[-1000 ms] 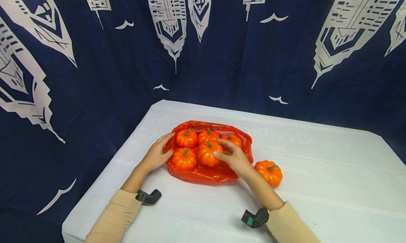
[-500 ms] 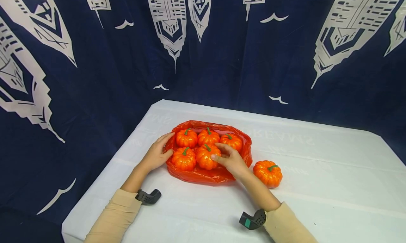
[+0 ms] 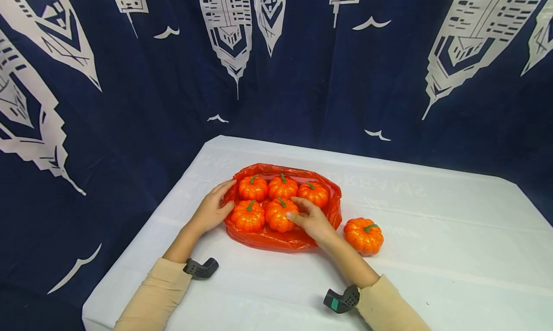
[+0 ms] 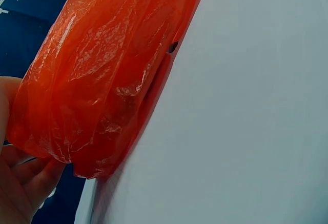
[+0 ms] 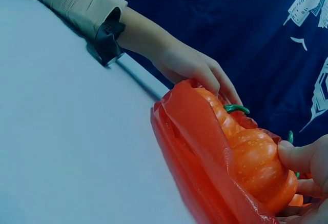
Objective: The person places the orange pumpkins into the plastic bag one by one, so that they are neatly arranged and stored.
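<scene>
A red plastic bag [image 3: 272, 242] lies with its mouth up on the white table, holding several small orange pumpkins [image 3: 248, 217] with green stems. My left hand [image 3: 209, 213] grips the bag's left end, thumb and fingers on either side of it. In the right wrist view, my right hand [image 5: 310, 170] has its thumb against the front right pumpkin [image 5: 259, 165] and its fingers at the side. That pumpkin sits in the bag's front row, beside another. The left wrist view shows only the bag's outer side [image 4: 92, 80] and part of my left hand.
One loose pumpkin [image 3: 364, 236] lies tilted on the white-covered table [image 3: 445, 244], just right of the bag and close to my right forearm. A dark blue curtain [image 3: 302, 105] with white building prints hangs behind the table.
My right hand has lowered the pumpkin toward the front left, into the gap in the front row. The left hand has kept its place on the bag.
</scene>
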A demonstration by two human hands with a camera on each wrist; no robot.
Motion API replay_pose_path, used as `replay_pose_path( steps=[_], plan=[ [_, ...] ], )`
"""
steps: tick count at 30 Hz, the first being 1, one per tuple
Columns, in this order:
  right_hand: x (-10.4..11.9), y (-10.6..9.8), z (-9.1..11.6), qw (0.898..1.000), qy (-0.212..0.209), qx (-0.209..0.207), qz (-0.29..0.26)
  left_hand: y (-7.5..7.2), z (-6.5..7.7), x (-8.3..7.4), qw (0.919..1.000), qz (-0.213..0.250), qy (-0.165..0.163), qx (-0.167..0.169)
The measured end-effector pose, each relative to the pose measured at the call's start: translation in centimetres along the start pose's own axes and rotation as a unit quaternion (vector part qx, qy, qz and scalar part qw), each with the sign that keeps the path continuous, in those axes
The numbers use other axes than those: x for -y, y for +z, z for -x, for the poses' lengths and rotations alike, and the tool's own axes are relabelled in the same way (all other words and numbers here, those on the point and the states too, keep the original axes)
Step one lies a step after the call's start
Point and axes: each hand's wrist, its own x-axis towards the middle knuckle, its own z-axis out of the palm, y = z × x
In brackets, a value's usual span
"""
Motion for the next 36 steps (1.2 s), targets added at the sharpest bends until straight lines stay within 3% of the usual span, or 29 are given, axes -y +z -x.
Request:
replay_pose_path(
  steps=[25, 36],
  plan=[
    [-0.7, 1.0, 0.1, 0.999, -0.023, -0.018, 0.037, -0.1, 0.0, -0.1, 0.9999, 0.000, 0.001, -0.012],
    [-0.8, 1.0, 0.0, 0.999, -0.011, -0.030, 0.032, -0.1, 0.0, 0.0, 0.9999, -0.001, 0.002, -0.012]
  ],
)
